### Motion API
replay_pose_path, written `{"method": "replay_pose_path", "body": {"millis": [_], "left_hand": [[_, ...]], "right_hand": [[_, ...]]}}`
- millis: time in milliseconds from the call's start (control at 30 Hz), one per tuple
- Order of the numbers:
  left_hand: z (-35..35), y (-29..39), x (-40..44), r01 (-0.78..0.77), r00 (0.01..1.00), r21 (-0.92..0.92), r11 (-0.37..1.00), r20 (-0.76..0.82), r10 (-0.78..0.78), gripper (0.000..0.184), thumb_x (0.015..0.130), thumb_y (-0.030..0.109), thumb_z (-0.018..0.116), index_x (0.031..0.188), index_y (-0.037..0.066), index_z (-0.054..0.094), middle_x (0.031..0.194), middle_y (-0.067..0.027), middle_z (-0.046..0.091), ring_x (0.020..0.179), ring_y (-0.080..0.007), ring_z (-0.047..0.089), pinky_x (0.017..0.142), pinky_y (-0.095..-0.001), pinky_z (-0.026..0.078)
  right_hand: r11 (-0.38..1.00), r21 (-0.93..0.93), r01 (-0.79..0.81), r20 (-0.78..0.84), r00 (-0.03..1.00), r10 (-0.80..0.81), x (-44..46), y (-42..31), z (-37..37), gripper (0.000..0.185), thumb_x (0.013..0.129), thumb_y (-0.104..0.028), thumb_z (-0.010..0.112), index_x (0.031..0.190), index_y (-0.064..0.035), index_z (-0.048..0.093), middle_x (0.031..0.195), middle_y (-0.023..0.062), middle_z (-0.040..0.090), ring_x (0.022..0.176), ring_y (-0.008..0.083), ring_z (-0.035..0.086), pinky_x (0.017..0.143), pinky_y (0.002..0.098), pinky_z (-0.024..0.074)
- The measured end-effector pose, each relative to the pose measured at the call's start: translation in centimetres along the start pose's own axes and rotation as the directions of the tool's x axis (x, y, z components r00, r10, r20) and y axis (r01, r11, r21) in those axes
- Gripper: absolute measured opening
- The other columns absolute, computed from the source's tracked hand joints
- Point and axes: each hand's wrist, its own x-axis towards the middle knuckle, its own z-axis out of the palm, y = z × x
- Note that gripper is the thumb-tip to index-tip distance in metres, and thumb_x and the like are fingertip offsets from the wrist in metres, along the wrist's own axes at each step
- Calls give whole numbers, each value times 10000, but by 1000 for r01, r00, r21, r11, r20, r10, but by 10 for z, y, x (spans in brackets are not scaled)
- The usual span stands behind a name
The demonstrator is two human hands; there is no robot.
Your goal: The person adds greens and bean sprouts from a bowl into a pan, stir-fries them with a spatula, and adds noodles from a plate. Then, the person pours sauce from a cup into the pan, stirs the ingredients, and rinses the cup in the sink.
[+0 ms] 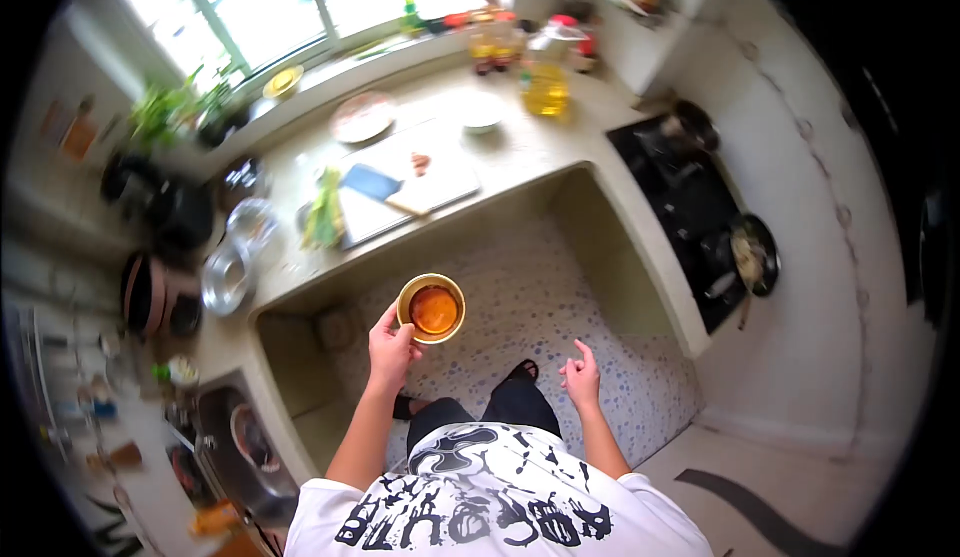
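My left hand grips the rim of a small gold-coloured bowl from its left side, thumb near the top edge. Orange-brown liquid lies in the bottom of the bowl, which is held over the open floor space in front of the counter. Nothing is in my right hand; it hangs in the air to the right of the bowl, index finger stretched and the other fingers loosely bent.
Across the counter, a cutting board carries a cleaver, near green vegetables. An oil jug stands farther right. On the right-hand stove sits a pan with food. At lower left is a sink.
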Motion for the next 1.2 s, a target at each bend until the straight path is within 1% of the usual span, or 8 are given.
{"method": "replay_pose_path", "body": {"millis": [167,367,467,567,767,967,1067,1200], "left_hand": [[171,-4,29,38,976,91,995,211,-56,502,924,3,501,1419,71,549,772,-35,653,508,-81,580,423,-184,423],[347,4,59,13,876,211,977,470,-112,473,943,10,508,1409,78,560,754,-17,635,525,-69,570,430,-191,401],[428,7,73,-50,810,281,958,573,-125,475,938,13,494,1403,73,569,732,-13,624,524,-70,558,444,-204,397],[504,-5,101,-136,729,329,935,672,-131,487,927,16,478,1402,60,574,736,-17,629,518,-75,551,443,-218,394],[653,-14,129,-290,531,395,871,824,-197,522,914,32,525,1436,36,544,764,-61,688,574,-114,652,492,-251,499],[772,-43,142,-579,401,410,704,896,-192,545,871,63,596,1415,61,579,715,-93,713,564,-138,683,535,-280,551],[823,-69,148,-737,342,398,547,917,-207,575,850,124,627,1423,115,582,742,-105,737,590,-171,717,580,-307,583],[866,-88,130,-905,228,302,298,938,-260,568,835,205,644,1401,194,607,819,-118,751,686,-266,734,698,-390,604]], "right_hand": [[998,-8,-63,-305,950,57,26,32,-133,446,920,-98,623,1359,-87,544,749,93,697,632,201,664,601,348,532],[979,-167,-119,-766,640,-52,55,30,-245,376,836,-99,684,1175,-54,529,1027,141,603,855,307,635,771,410,508],[825,-530,-196,-768,524,-369,76,6,-298,449,822,-87,714,1213,-39,497,1153,181,561,997,350,609,843,469,502],[806,-545,-231,-778,497,-383,111,-1,-339,493,816,-127,744,1229,-44,487,1132,187,575,1105,406,549,918,502,471],[744,-462,-482,-833,523,-179,183,6,-384,600,835,-241,758,1321,-54,458,1247,202,591,1127,413,580,886,517,497],[783,-302,-544,-832,551,62,220,21,-402,534,942,-301,659,1404,-120,460,994,198,710,836,420,675,693,518,535],[800,-349,-488,-857,512,-61,216,25,-404,421,967,-302,628,1351,-154,537,829,183,707,741,421,671,652,507,533],[933,-159,-322,-915,404,-17,185,7,-412,353,974,-265,621,1302,-136,603,906,197,717,810,412,685,701,479,543]]}}
